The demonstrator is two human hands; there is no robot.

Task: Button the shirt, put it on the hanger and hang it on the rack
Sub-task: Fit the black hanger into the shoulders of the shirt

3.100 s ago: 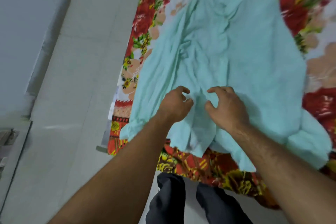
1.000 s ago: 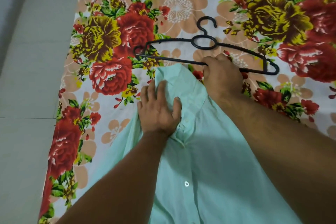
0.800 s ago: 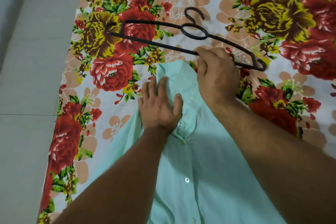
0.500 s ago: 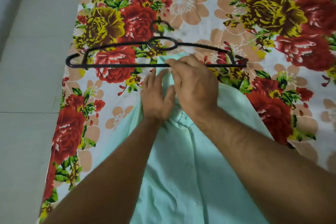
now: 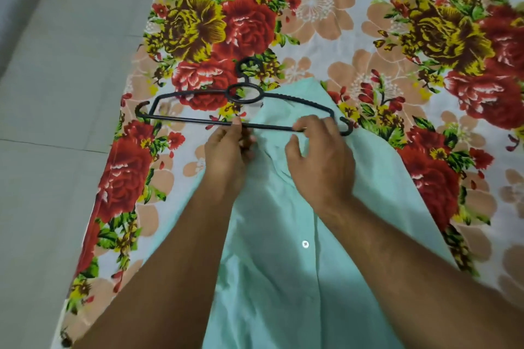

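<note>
A mint-green shirt [image 5: 283, 278] lies front-up on the flowered bed sheet, collar pointing away from me, with one white button [image 5: 305, 244] showing on its placket. A black hanger [image 5: 184, 119] lies across the collar, hook pointing away, its right half over the fabric. My right hand [image 5: 320, 159] curls its fingers round the hanger's lower bar near the right end. My left hand [image 5: 226, 153] pinches the shirt's collar edge, a fingertip touching the lower bar near its middle. The rack is out of view.
The bed sheet [image 5: 312, 3], printed with red, yellow and peach flowers, fills the far and right side. A grey tiled floor [image 5: 42, 178] runs along the left, past the bed's edge.
The hanger has come to lie over the collar. My right hand slid along the lower bar toward its right end. My left hand left its flat rest and took the collar edge.
</note>
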